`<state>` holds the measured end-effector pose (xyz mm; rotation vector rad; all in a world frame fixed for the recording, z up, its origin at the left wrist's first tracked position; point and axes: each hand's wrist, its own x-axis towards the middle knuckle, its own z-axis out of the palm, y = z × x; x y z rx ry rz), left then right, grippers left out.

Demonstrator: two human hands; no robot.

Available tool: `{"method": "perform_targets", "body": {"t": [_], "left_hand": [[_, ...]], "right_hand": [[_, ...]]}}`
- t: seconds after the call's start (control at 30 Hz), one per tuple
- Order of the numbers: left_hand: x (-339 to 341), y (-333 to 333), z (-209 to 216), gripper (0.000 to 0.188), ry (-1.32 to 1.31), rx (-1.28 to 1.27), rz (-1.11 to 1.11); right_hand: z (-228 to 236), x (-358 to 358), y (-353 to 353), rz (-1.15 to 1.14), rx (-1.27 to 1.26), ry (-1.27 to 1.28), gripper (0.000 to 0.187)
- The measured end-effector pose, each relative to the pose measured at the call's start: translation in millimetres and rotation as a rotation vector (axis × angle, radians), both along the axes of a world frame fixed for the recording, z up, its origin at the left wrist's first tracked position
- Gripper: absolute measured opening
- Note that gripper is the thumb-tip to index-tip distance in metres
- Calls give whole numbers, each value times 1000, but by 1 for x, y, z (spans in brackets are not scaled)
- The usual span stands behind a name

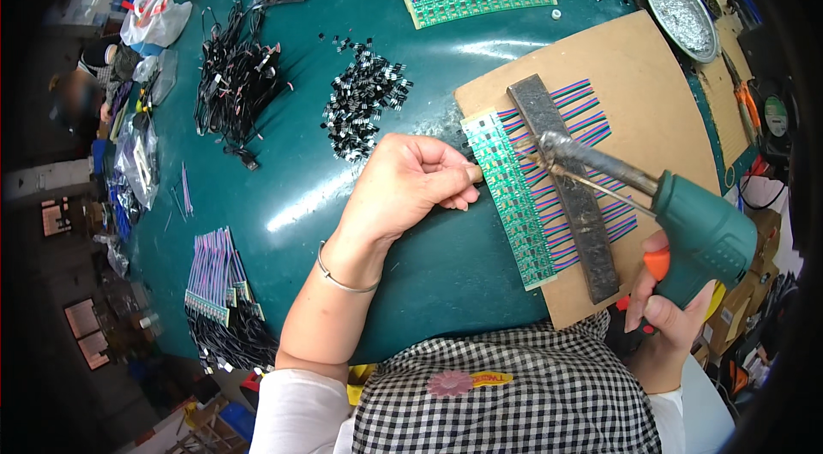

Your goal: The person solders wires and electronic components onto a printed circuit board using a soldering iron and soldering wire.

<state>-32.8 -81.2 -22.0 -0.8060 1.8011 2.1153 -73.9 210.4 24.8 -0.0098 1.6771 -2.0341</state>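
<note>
My right hand [673,308] is wrapped round the handle of a green soldering gun [705,235], a finger at its orange trigger. The gun's metal tip reaches left over a strip of green circuit boards [513,205] on a brown board [634,68]. Striped ribbon wires [591,124] run right from the strip, under a dark flat bar [579,205] lying across them. At the strip's left edge, my left hand [420,180] is closed in a pinch. Its fingertips meet the edge; whatever they hold is too small to make out.
Small black-and-white connectors [364,102] lie heaped beyond my left hand, with black cables [236,81] farther left. Wired boards [480,4] lie at the back, others [210,295] at the near left. A metal dish [681,15] and orange-handled pliers [747,107] are at the right.
</note>
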Motion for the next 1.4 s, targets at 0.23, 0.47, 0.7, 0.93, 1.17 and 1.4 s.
{"method": "perform_targets", "body": {"t": [0.23, 0.47, 0.7, 0.93, 1.17, 1.4], "left_hand": [[1, 4, 4, 13, 9, -31, 11], [0, 7, 0, 11, 20, -27, -13], [8, 0, 6, 13, 19, -58, 1], [21, -27, 17, 13, 117, -202, 120], [32, -47, 5, 8, 226, -1196, 157], [25, -50, 0, 12, 175, -1374, 100]], "right_hand": [[-1, -32, 18, -92, -133, 161, 65], [-6, -100, 31, -336, 8, 389, 47], [37, -107, 28, -193, 464, 577, 36], [72, -54, 34, -144, 486, 811, 64], [13, -16, 16, 19, 200, 421, 68], [10, -6, 4, 93, 151, 350, 67]]}}
